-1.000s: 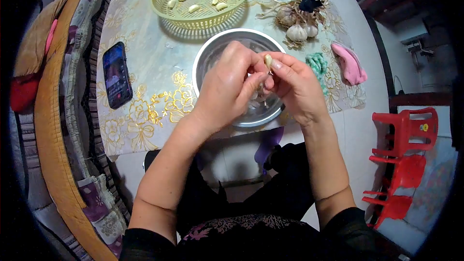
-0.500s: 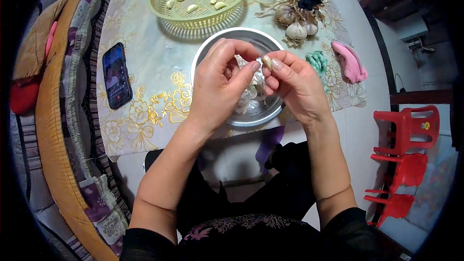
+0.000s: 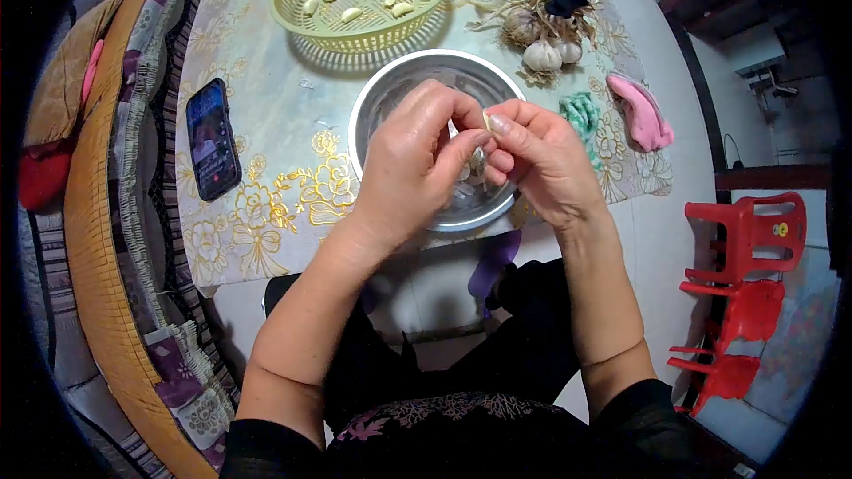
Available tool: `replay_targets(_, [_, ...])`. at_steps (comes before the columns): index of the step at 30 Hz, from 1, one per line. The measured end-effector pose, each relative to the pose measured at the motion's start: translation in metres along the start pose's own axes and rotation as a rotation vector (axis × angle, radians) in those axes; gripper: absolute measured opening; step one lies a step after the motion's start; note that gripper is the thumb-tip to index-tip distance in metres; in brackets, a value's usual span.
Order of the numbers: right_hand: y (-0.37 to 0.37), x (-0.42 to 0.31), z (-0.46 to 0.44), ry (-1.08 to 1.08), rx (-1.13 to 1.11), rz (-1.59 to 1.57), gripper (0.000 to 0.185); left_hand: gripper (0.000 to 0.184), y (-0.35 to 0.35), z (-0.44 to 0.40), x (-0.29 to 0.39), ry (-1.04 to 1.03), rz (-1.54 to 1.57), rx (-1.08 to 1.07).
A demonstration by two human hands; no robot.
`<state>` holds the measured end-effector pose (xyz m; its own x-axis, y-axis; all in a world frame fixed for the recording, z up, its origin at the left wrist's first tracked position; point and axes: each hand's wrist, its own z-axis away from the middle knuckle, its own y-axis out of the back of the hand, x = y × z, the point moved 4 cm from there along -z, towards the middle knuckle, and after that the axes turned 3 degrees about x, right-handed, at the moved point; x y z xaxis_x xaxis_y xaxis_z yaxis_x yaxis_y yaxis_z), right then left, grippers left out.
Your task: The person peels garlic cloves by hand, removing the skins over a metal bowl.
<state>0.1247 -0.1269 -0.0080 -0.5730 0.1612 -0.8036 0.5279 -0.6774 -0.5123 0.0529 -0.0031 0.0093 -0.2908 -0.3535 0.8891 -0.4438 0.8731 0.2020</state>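
Over the metal bowl [image 3: 366,98], my right hand [image 3: 555,160] pinches a small pale garlic clove [image 3: 486,123] between thumb and fingers. My left hand [image 3: 413,155] meets it there, thumb and forefinger closed at the clove's near side. Most of the clove is covered by fingertips. Below the hands, papery garlic skins [image 3: 475,168] lie in the bowl, partly hidden. Beyond the bowl stands a yellow-green plastic basket [image 3: 288,18] with several peeled cloves [image 3: 351,14] spread on its bottom.
A bundle of garlic bulbs [image 3: 541,55] with dry stalks lies at the back right. Nearby are a green knitted cloth [image 3: 581,115] and a pink cloth [image 3: 641,113]. A phone [image 3: 213,139] rests at the left. Red plastic chairs [image 3: 745,239] stand off to the right.
My left thumb and forefinger have moved right and closed in on the clove, so the hands now meet. More of the clove is hidden. The right hand has barely shifted.
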Motion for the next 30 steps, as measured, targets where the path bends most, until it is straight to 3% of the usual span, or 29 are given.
replay_targets(7, [0.0, -0.001, 0.001, 0.017, -0.024, -0.038, 0.018, 0.014, 0.004, 0.0, 0.007, 0.136, 0.07, 0.144])
replay_targets(13, [-0.002, -0.004, 0.0, 0.17, 0.038, 0.116, 0.018, 0.018, 0.006, -0.001, 0.0, 0.169, 0.098, 0.116])
replay_targets(19, [-0.001, -0.005, 0.001, 0.22, 0.058, 0.197, 0.018, 0.01, 0.007, -0.001, 0.004, 0.195, 0.066, 0.09])
replay_targets(28, [-0.005, -0.013, 0.004, 0.498, 0.118, 0.525, 0.011, 0.01, 0.011, -0.001, -0.004, 0.265, 0.026, 0.053])
replay_targets(30, [-0.006, -0.013, 0.004, 0.506, 0.124, 0.528, 0.01, 0.01, 0.009, 0.0, -0.007, 0.284, 0.125, 0.051])
